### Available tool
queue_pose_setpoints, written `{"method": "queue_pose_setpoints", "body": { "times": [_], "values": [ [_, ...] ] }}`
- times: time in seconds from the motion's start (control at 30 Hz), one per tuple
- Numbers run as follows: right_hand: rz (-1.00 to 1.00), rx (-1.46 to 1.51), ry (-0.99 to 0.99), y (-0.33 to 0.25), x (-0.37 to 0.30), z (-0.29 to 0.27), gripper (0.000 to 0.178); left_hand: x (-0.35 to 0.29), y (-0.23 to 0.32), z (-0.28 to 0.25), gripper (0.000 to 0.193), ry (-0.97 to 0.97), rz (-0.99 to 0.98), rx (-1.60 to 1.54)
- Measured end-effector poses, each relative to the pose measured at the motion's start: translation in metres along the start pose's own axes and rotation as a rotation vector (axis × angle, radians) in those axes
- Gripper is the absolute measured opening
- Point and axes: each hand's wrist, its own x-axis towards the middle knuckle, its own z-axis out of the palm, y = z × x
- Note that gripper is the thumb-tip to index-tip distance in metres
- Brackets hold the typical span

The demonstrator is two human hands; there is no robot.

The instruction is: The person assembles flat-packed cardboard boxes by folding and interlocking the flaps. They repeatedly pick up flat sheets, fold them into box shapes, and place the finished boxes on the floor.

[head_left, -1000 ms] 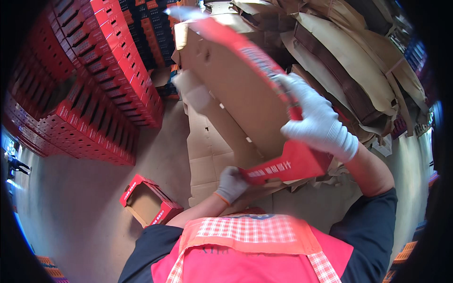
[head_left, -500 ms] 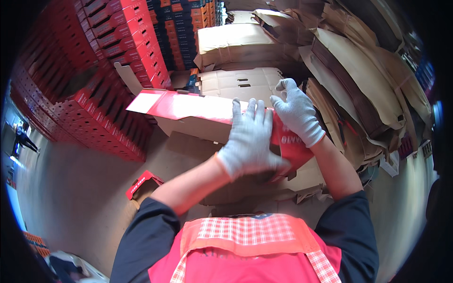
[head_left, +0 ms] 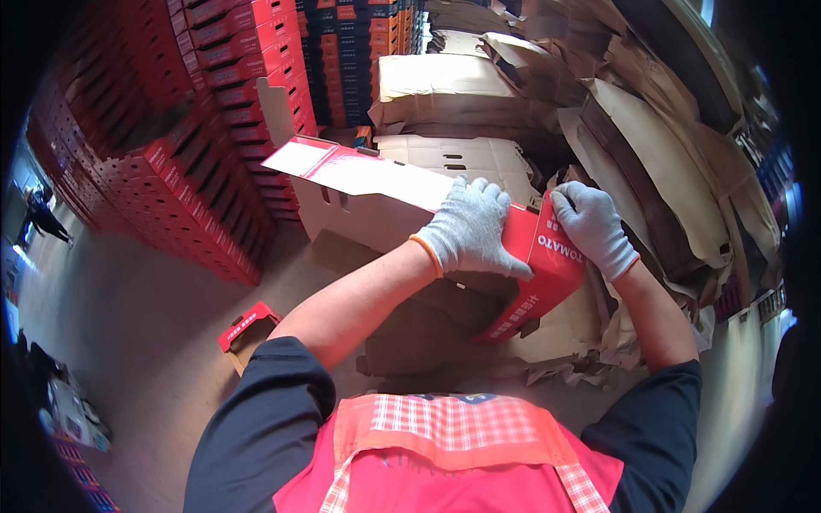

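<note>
Concrete floor [head_left: 162,342] runs between tall stacks of red cartons [head_left: 252,51] at left and brown cardboard bundles [head_left: 663,167] at right. A part-folded red carton [head_left: 550,272] tilts between both hands. The left hand [head_left: 468,224] drapes over its long wall, seemingly steadying it; how firmly, I cannot tell. The right hand [head_left: 588,224], raised half a second ago, now curls its grip around the corner, pinching the edge.

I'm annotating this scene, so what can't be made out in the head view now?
All in the head view:
Fingertip contact of the right hand: hidden by its own curled fingers.
Part of the red carton: covered by the left hand.
Part of the small floor carton: behind the left arm.
Details of the distant person: too small, blurred.
</note>
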Motion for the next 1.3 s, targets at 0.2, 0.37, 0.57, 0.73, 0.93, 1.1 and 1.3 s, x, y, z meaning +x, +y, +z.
{"method": "queue_pose_setpoints", "body": {
  "times": [0.2,0.37,0.57,0.73,0.93,1.1,1.3],
  "values": [
    [-0.330,-0.309,-0.164,-0.022,0.018,0.011,0.038,-0.019,0.000,0.003,0.091,0.010,0.004,-0.140],
    [-0.367,-0.534,-0.135,-0.025,0.025,0.026,0.037,-0.022,0.005,0.001,0.085,0.017,-0.040,-0.166],
    [-0.256,-0.755,-0.258,-0.029,0.028,0.034,0.036,-0.027,0.009,0.005,0.085,0.067,-0.022,-0.134],
    [-0.154,-0.519,-0.426,-0.025,0.038,0.055,0.035,-0.030,0.012,0.004,0.085,0.071,-0.067,-0.142],
    [0.328,0.173,-0.228,-0.036,0.039,0.057,0.034,-0.031,0.000,0.014,0.100,0.286,-0.140,-0.534],
    [-0.281,-0.167,-0.461,-0.073,0.014,0.052,0.071,-0.047,-0.032,0.028,0.065,0.587,-0.203,-1.148],
    [0.034,0.443,-0.235,-0.008,0.035,0.041,0.078,-0.178,-0.025,0.028,0.111,0.066,0.006,-0.433]
  ]
}}
